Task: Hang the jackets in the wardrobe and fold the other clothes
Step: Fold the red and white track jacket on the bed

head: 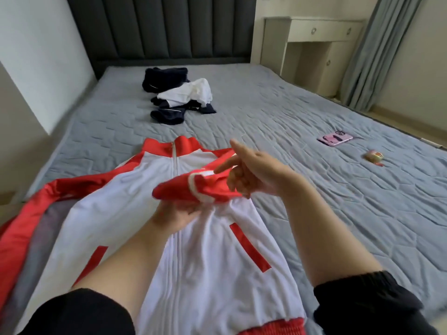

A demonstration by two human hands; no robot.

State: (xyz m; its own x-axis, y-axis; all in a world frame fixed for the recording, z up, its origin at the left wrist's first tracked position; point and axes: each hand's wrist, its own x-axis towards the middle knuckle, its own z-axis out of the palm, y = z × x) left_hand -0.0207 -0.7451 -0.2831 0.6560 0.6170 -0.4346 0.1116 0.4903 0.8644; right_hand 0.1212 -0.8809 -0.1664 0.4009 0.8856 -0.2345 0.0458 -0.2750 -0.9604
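A person leans over a bed to sort laundry, working on a red-and-white track jacket that lies face up and zipped along the near edge of the mattress, collar towards the headboard.

The right hand holds the red sleeve drawn across the jacket's chest. Its lower fingers curl round the fabric near the white-banded cuff, while the forefinger and thumb stick out straight. The left hand sits just beneath that sleeve, against the white front panel. Its fingertips are hidden under the red cloth and blurred, so it cannot be told whether they pinch the fabric or only steady it.

The other sleeve trails out flat to the left. Laying the garment out flat probably serves to tidy its sleeves before it goes on a hanger, since jackets are bound for the wardrobe, which is out of view.

Farther up the bed, well apart from the jacket, a heap of dark and white clothes waits unfolded, so most of the job appears to lie ahead.

A pink-cased phone and a small packet rest on the quilt to the right, beyond the hands. A pale dresser and a grey curtain stand at the far wall.
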